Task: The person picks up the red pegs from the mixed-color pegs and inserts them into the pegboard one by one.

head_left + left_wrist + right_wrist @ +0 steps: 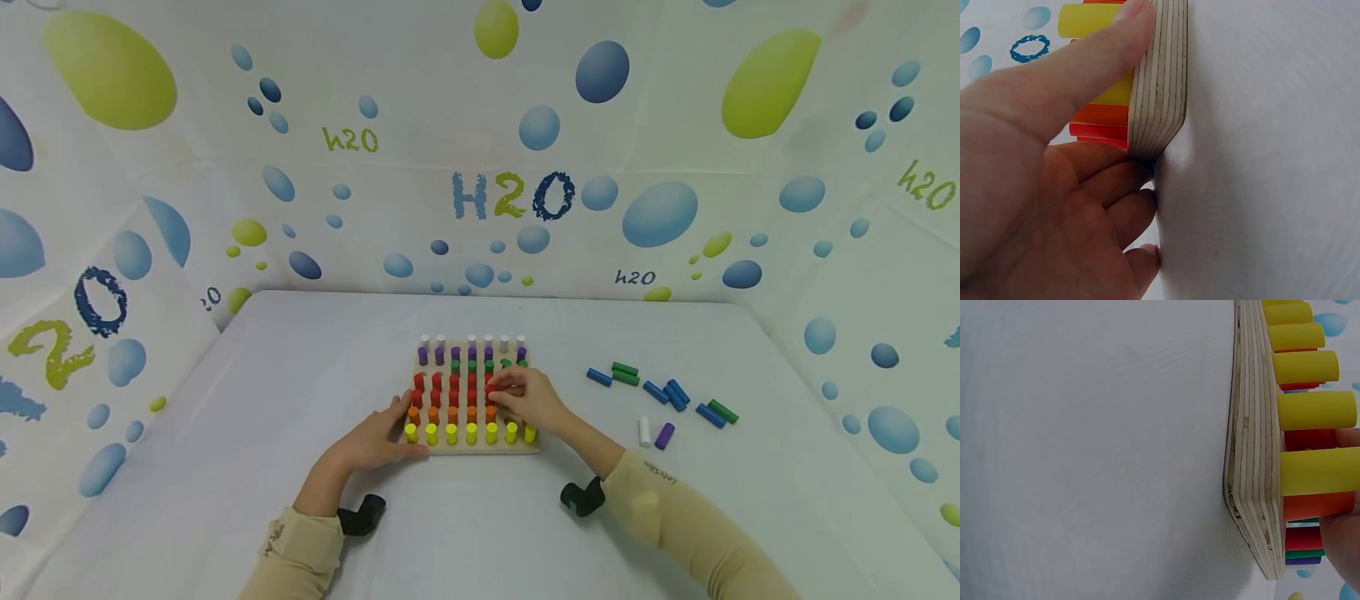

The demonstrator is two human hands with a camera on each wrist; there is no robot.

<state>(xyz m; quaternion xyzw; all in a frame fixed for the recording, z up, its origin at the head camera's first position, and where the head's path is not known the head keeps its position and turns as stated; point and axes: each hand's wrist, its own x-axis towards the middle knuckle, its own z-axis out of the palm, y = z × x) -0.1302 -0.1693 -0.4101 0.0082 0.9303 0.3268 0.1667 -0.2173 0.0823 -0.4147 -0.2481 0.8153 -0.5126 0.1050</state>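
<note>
A wooden pegboard (480, 449) stands on the table, carrying rows of coloured pegs: yellow in front, then orange, red, green, purple and white at the back. My left hand (378, 440) holds its front left corner. In the left wrist view the thumb (1107, 53) lies against the front edge, and the other fingers bend along the left side. Over the right part of the board, my right hand (531, 402) pinches a red peg (491, 388) in the red rows. Its fingers partly cover the neighbouring pegs. Yellow pegs (1319, 472) stand before that hand in the right wrist view.
Right of the board lie several loose blue pegs (599, 377) and green pegs (626, 377). A white peg (644, 432) and a purple peg (664, 436) lie nearer the right forearm. A white cloth (247, 400) covers the table, with a patterned backdrop behind.
</note>
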